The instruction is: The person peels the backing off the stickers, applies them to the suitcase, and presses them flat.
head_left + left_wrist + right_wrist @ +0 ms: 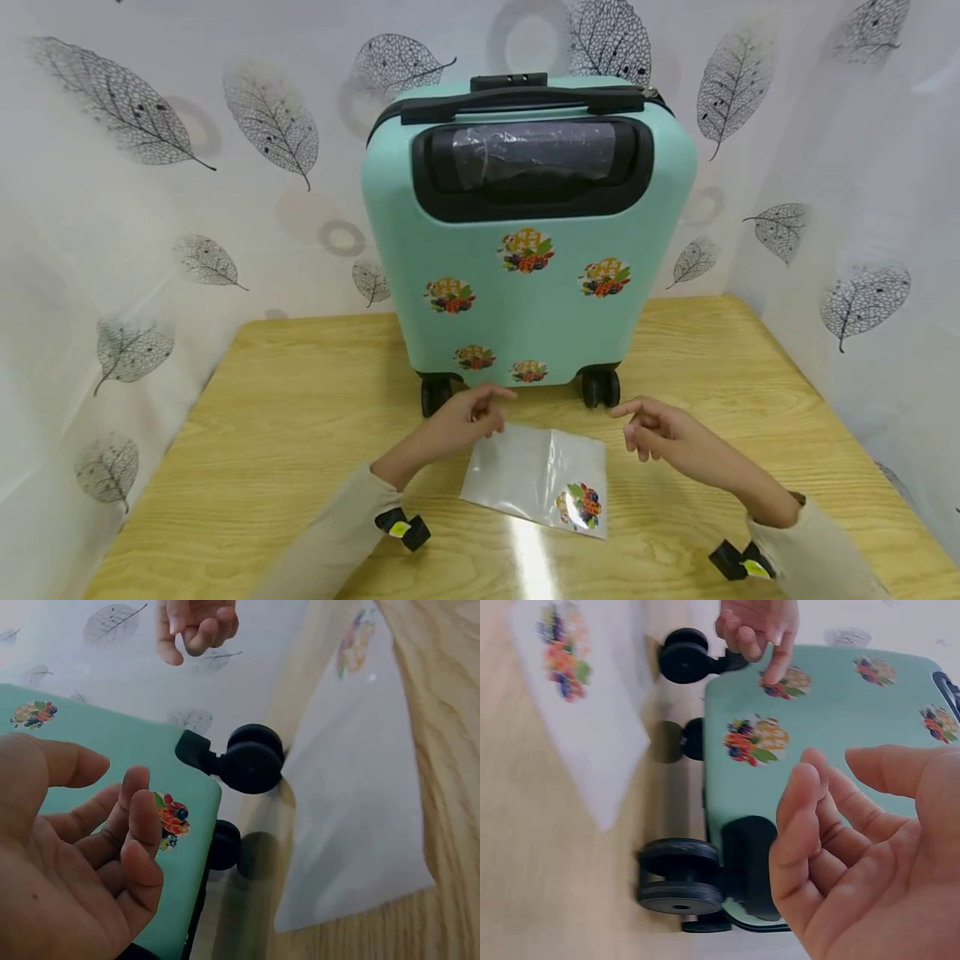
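A mint-green suitcase [540,321] stands upright on the table, with several fruit stickers [527,252] on its front. In front of its wheels lies a white sticker sheet [510,471], creased down the middle. One fruit sticker [579,506] shows at the sheet's near right corner. My left hand [461,421] hovers over the far left corner of this sheet, fingers loosely bent and holding nothing. To the right of the sheet, my right hand [667,437] is held in the air, likewise with bent fingers and nothing between them. Both palms show in the wrist views, thumbs apart from the fingers.
The wooden table [300,417] reaches back to a pale curtain [300,233] with a leaf print, which also hangs at both sides. Black wheels [600,387] carry the suitcase, and a black handle [525,102] crosses its top.
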The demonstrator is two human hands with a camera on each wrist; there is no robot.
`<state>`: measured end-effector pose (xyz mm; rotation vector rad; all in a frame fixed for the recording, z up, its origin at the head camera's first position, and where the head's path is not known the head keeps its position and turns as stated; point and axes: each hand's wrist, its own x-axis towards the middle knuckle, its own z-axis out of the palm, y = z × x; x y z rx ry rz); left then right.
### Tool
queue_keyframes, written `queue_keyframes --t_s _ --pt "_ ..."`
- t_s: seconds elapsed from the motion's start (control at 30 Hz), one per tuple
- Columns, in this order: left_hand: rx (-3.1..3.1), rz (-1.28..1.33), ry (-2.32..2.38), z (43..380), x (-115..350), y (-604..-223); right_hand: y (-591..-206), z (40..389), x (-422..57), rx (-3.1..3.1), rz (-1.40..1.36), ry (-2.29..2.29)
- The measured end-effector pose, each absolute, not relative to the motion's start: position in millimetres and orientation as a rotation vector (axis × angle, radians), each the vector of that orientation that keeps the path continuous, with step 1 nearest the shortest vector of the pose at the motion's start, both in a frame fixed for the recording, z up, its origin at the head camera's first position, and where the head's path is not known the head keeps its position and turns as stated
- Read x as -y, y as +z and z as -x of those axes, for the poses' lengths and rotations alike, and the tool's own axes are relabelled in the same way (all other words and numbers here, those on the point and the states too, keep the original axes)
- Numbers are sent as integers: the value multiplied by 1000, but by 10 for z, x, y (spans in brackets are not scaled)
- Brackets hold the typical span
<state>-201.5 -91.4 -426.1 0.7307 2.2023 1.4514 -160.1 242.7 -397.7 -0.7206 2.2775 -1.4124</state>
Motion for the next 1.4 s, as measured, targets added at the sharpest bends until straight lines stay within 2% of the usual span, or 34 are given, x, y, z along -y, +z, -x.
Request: queue_keyframes --t_s 0.47,0.7,1.4 --pt "-2129 -718 1280 1768 1045 -4475 -4248 1410 -2370 -2019 647 -1411" --pt "-2064 -719 1293 1680 970 -4500 -4413 1331 -2282 -1892 701 -1475" --pt "-2090 -759 1187 1710 589 -4650 -4617 1187 -2137 -1883 542 -1448"
